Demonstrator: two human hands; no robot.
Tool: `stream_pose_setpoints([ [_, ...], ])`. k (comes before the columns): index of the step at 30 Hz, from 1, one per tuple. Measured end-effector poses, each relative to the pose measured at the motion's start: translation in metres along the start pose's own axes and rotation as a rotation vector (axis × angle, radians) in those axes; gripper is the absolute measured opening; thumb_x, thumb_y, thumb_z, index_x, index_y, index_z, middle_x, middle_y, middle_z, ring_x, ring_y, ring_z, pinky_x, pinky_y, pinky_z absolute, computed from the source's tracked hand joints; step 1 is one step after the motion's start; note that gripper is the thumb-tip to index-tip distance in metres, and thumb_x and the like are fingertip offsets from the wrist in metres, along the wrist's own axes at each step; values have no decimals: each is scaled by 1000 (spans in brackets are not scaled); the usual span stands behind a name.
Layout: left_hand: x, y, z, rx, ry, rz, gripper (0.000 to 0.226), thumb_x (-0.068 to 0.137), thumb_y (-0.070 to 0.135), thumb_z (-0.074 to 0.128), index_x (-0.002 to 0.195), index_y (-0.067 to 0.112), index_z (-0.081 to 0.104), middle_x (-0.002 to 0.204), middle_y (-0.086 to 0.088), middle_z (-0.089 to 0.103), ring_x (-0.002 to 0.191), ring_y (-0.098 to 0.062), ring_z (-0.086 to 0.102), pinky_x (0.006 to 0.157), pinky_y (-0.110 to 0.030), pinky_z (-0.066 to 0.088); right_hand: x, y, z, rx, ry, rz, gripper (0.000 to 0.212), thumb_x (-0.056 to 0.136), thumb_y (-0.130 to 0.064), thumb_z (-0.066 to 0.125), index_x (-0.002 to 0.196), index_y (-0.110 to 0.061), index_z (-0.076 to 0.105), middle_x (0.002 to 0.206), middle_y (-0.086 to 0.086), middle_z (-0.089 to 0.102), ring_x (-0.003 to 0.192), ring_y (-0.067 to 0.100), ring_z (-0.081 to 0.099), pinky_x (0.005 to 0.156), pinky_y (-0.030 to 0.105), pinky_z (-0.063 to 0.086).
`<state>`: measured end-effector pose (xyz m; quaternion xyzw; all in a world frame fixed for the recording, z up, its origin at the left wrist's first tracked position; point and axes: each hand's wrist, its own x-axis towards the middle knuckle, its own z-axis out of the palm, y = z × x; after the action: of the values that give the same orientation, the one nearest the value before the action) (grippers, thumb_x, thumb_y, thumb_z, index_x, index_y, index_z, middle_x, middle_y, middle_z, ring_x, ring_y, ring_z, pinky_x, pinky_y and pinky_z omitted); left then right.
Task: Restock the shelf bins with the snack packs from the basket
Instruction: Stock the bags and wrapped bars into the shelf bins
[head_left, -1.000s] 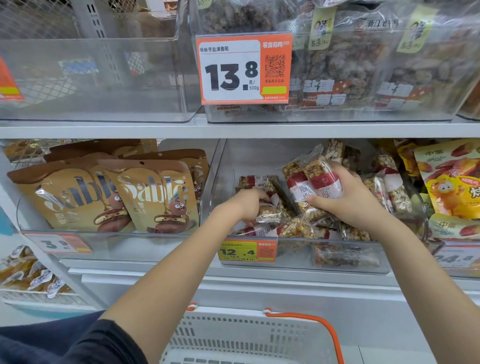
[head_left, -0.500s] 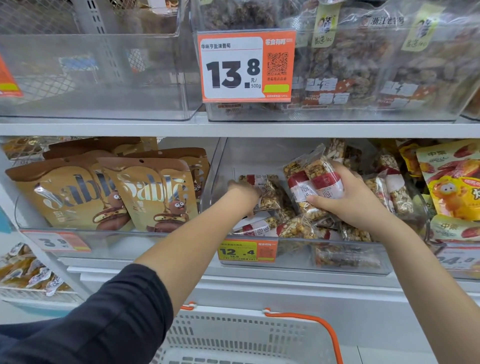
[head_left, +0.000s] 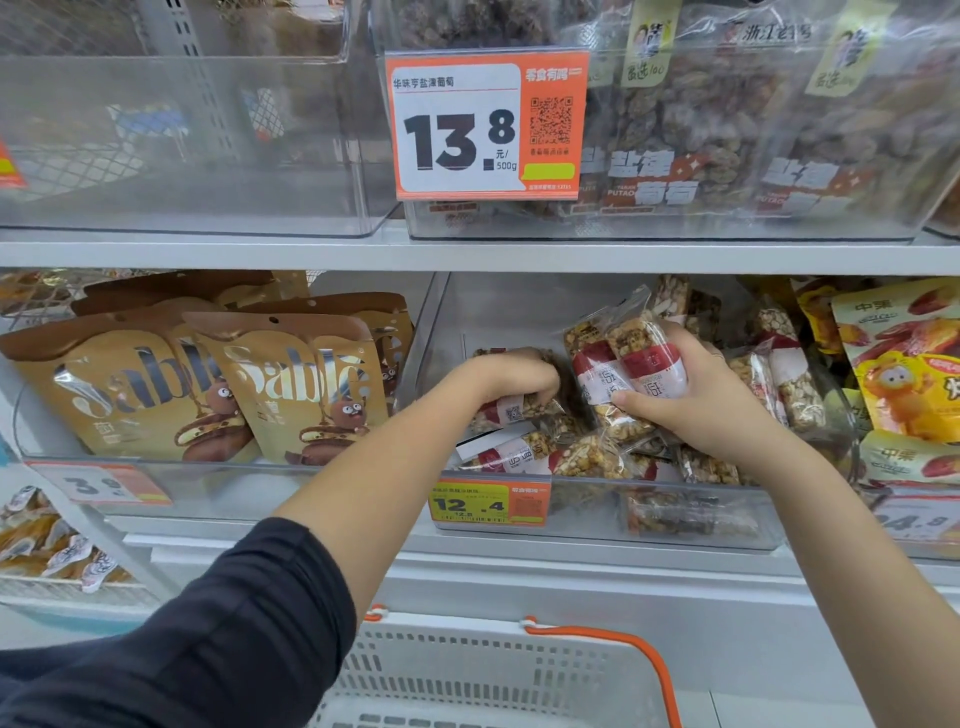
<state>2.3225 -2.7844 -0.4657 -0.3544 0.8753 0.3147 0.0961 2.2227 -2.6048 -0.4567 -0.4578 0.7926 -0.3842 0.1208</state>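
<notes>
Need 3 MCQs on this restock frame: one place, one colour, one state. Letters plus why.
1. Where is the left hand?
A. in the basket
B. in the middle clear bin
C. on the top shelf

2. Colour of the basket handle?
A. orange
B. blue
C. black

3. The right hand's grip?
A. empty, fingers straight
B. holding nut bar packs
C. pressing the price tag

Answers:
B, its fingers reach among packs inside the middle clear bin.
A, the handle arcs orange over the white basket.
B, its fingers wrap two nut bar packs above the bin's pile.

Left hand (head_left: 511, 376) — now gripping snack pack (head_left: 511, 410)
</notes>
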Motion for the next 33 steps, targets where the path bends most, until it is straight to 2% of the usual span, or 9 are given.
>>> stream_pose_setpoints([
  [3,0,0,-2,-45,80,-10,25,81,-4,41,100,4,54,85,-9,51,65,-20,46,53,-31,36,0,1,0,-8,-6,8,84,78,-40,74,146,-32,27,144,0,40,136,18,29,102,35,31],
  [5,-3,1,-10,135,-20,-28,44,87,-1,47,131,2,46,125,-16,54,105,-28,56,77,-35,49,0,0,0,-6,-9,15,84,78,-40,74,147,-32,26,146,1,38,137,19,28,104,36,30],
  [7,-6,0,-15,282,-87,-60,54,90,9,56,140,2,38,145,-14,39,130,-28,42,98,-34,41,0,-1,0,-5,-8,2,83,79,-39,74,146,-32,26,146,0,39,138,19,27,103,34,30],
  [11,-11,-12,-5,372,-8,113,78,80,19,74,144,14,31,145,-8,41,127,-26,45,94,-29,42,0,1,0,-8,-9,-9,82,78,-39,74,145,-34,27,144,-2,41,136,17,29,99,32,30],
  [16,-10,-4,0,721,-10,158,82,84,2,63,150,21,19,136,-10,48,97,-24,55,71,-31,49,2,4,1,-9,-8,-1,82,76,-42,74,144,-35,29,143,-1,42,136,19,30,105,37,32],
  [19,-4,4,3,773,-78,81,83,86,3,60,152,17,12,141,-9,44,113,-27,55,84,-35,50,3,5,0,-7,-11,5,82,75,-44,75,143,-35,30,137,-4,45,133,19,35,104,39,34],
  [23,4,-6,1,552,-180,-39,87,81,12,67,151,16,16,151,-10,32,122,-29,50,94,-40,50,2,6,-1,3,-14,2,80,75,-43,75,142,-35,32,136,-3,47,133,19,36,102,37,35],
  [26,5,-9,0,408,-195,16,88,82,4,64,152,19,11,154,-9,24,121,-28,51,93,-34,49,2,5,0,5,-9,-19,81,77,-40,75,144,-33,30,135,-8,45,128,13,37,98,32,34],
  [33,10,-15,-2,313,-226,29,88,84,16,66,151,25,11,157,-5,17,142,-27,23,113,-40,29,-1,1,-1,19,2,-23,78,78,-36,75,143,-29,33,118,-18,43,112,5,40,92,26,32],
])
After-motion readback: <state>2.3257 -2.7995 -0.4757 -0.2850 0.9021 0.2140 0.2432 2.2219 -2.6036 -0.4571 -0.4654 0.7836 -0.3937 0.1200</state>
